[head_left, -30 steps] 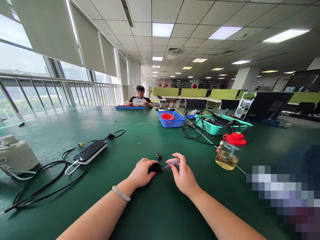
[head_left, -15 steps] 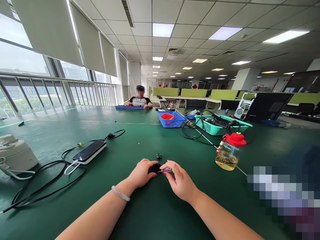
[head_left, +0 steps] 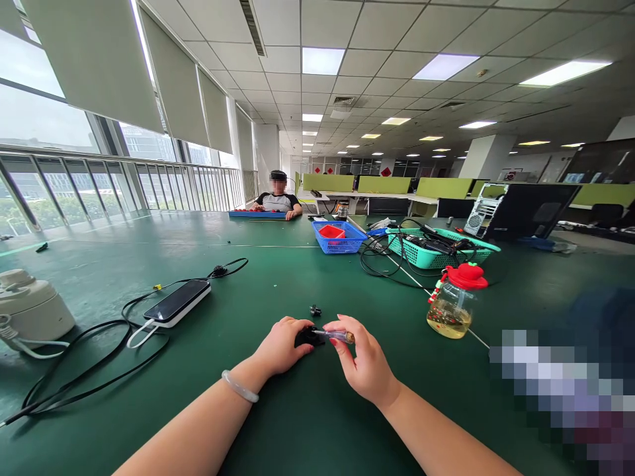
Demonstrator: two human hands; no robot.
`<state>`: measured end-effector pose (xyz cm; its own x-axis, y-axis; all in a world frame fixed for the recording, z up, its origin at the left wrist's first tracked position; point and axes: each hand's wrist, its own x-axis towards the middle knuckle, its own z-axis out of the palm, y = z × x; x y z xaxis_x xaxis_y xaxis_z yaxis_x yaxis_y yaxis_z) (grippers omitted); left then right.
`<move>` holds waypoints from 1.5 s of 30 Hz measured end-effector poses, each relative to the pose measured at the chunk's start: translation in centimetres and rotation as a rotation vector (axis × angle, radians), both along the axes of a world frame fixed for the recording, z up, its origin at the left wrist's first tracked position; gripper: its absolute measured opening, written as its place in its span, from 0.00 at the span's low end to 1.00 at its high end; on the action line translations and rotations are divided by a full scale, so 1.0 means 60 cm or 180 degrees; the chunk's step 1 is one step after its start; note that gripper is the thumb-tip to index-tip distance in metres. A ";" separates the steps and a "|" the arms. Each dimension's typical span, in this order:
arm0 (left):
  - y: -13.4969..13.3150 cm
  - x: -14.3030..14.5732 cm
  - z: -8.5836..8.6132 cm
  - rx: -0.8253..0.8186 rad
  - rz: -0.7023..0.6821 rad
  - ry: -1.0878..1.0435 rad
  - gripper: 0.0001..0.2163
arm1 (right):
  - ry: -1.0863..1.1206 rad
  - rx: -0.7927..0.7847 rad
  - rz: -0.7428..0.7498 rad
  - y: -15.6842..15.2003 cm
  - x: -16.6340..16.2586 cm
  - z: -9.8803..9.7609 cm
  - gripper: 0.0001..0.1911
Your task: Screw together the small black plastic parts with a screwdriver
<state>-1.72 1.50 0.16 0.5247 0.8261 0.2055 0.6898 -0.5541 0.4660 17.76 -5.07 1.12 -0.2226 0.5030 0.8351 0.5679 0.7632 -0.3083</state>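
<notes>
My left hand (head_left: 285,345), with a pale bangle on its wrist, is closed around a small black part (head_left: 306,336) at the tabletop; what kind of part it is I cannot tell. In my right hand (head_left: 364,360) is a screwdriver (head_left: 340,336) with a clear handle, held between thumb and fingers. Its shaft points left, and the tip meets or lies just over the black part. Just beyond both hands a small dark metallic piece (head_left: 315,310) rests on the green table (head_left: 278,410).
To the left lie a power bank (head_left: 178,303) with cables and a cream-coloured device (head_left: 32,307). On the right stands a red-lidded bottle (head_left: 450,307). Farther back are a blue basket (head_left: 342,246) and a green basket (head_left: 421,256) of cables. A person (head_left: 278,198) sits at the far end.
My right hand has shifted slightly to the right and its fingers have loosened, so more of the screwdriver handle shows. The left hand stays nearly still on the black part.
</notes>
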 end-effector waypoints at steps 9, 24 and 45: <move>-0.003 0.001 0.001 0.0034 -0.0127 0.0062 0.21 | 0.0105 -0.0751 -0.0194 0.022 0.006 -0.017 0.12; -0.008 0.001 0.009 0.0404 -0.0096 -0.0386 0.17 | 0.0011 -0.1028 -0.0178 0.018 0.012 -0.012 0.09; -0.005 0.001 0.000 0.0378 0.1111 0.0759 0.19 | 0.0462 -0.0680 -0.0631 0.052 0.030 -0.034 0.12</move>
<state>-1.69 1.19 0.17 0.2627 0.9402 0.2168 0.9257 -0.3089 0.2182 19.55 -1.97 -0.93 0.0109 0.6919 0.7220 0.6374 0.5515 -0.5382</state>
